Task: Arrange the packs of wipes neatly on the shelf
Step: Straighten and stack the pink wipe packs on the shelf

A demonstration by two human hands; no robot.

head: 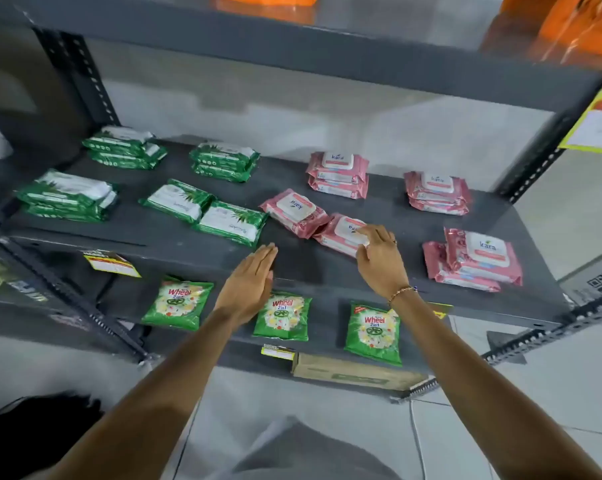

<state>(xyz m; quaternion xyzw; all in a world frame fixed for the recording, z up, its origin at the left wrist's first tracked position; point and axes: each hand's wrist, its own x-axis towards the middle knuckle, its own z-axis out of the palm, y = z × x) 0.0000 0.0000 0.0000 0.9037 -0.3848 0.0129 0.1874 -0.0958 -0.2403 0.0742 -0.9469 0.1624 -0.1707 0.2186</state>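
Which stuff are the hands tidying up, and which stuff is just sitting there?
For the job:
green wipes packs
pink wipes packs
pink pack under the right hand
left hand, flat and empty

Just sitting there:
Wheel packets on the lower shelf
cardboard box
orange bags up top

Grey shelf [396,216] — green wipe packs [67,195] left, pink wipe packs [337,174] right, mostly stacked. Right hand [379,258] fingers grip a loose pink pack [341,233]; left hand [251,285] flat, empty. Lower shelf — three detergent pouches [282,317].
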